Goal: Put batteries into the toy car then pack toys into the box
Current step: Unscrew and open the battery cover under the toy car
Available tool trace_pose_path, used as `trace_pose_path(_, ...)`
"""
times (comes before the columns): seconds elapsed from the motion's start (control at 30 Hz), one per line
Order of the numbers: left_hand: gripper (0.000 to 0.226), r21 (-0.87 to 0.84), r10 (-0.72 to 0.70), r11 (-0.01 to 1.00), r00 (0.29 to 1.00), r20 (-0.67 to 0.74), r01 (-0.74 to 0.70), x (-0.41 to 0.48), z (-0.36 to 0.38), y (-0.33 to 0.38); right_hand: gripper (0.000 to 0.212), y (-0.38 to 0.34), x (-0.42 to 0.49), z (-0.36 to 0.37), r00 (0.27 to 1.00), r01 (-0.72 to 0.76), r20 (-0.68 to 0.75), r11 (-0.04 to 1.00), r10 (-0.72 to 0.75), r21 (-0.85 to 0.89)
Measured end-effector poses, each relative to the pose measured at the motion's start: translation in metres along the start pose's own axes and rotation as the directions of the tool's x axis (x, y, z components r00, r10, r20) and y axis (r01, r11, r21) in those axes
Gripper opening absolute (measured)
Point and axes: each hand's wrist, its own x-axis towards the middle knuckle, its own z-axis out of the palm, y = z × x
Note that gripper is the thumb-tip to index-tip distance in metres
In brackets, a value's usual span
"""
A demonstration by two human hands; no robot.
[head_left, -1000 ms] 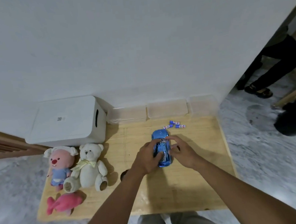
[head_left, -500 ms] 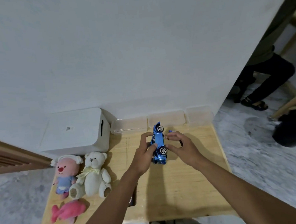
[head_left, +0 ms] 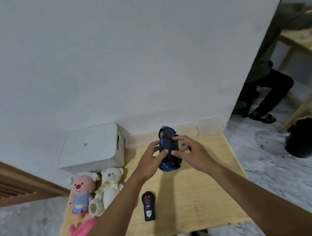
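table (head_left: 202, 197): fills lower centre of frame; more of its near surface shows than 0.5 s ago.
box (head_left: 91, 146): white, lid on, left of centre at the table's back edge; unchanged.
left hand (head_left: 150, 161): fingers curled around the car's left flank, thumb across the underside.
right hand (head_left: 192, 153): fingers bent over the car's right flank, thumb pressing the underside; a small dark thing sits between two fingers, can't tell what.
toy car (head_left: 169, 148): centre frame, off the table, gripped by both hands. 0.5 s ago it was on its side with blue flank showing; now the dark underside faces the camera, nose down.
plush toys (head_left: 95, 190): lower left on the table; the pink one is part hidden by the left forearm.
remote (head_left: 148, 206): black, lower centre, was mostly hidden 0.5 s ago.
batteries (head_left: 183, 144): only a blue sliver shows behind the right hand; count unreadable.
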Motion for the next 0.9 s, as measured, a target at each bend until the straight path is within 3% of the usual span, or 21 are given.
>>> trace_pose_path(0.17,0.038,-0.051,0.03,0.998,0.998,0.046,-0.027,-0.009,-0.009,0.007,0.052,-0.014,-0.001,-0.002,0.999,0.036,0.034,0.998,-0.035,-0.048)
trace_pose_path(0.3,0.056,-0.085,0.053,0.995,0.99,0.134,-0.042,-0.012,-0.012,0.012,0.049,-0.029,0.0,-0.006,0.994,0.054,0.093,0.997,-0.049,-0.059)
trace_pose_path(0.47,0.056,0.065,0.173,0.98,0.971,0.166,-0.186,-0.01,-0.01,0.015,0.045,-0.032,0.0,-0.011,0.996,0.061,0.068,0.98,-0.049,-0.19)
trace_pose_path(0.67,0.04,0.155,0.247,0.951,0.959,0.14,-0.268,-0.007,-0.005,0.015,0.045,-0.032,-0.001,-0.013,0.995,0.098,0.04,0.954,-0.09,-0.284)
trace_pose_path(0.9,0.063,0.091,0.242,0.963,0.963,0.116,-0.252,-0.007,0.0,0.015,0.041,-0.04,0.0,-0.018,0.988,0.157,0.056,0.92,-0.147,-0.358)
